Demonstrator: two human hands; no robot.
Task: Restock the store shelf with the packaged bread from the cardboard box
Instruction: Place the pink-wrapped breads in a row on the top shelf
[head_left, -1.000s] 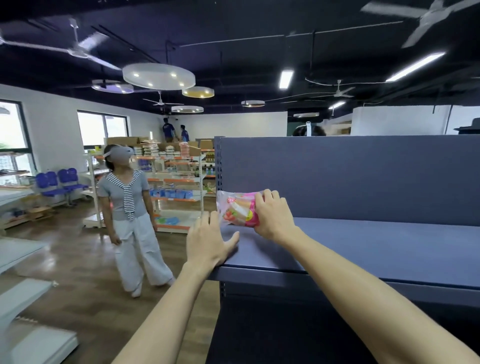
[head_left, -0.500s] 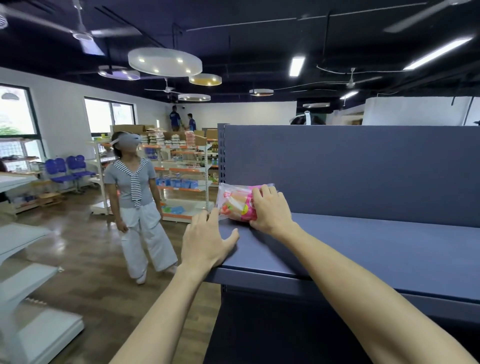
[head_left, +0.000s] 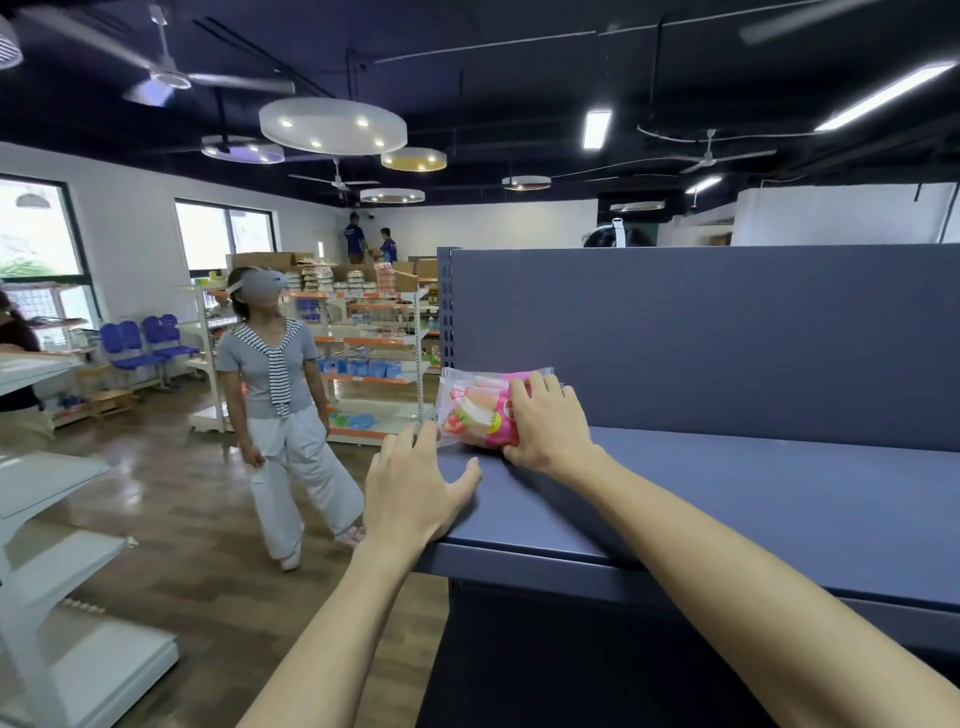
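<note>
First bread pack going onto the far-left corner of the blue store shelf (head_left: 727, 499).

The shelf, a single broad board with an upright back panel (head_left: 701, 338) behind it, carries only one item in view, so the pack seems placed at the left end to start a row that can fill rightward. One packaged bread (head_left: 475, 410), in clear wrap with pink print, lies on the board near the back panel. The right hand (head_left: 548, 423) lies over its right end, fingers (head_left: 540, 387) curled onto the wrap, apparently to press it into place. The left hand (head_left: 415, 488) rests at the shelf's left edge, fingers spread and holding nothing, their tips touching or just beside the pack's near corner, likely steadying it. Two hands, one pack, and no cardboard box in view. One person in a headset (head_left: 280, 395) stands in the aisle to the left.
</note>
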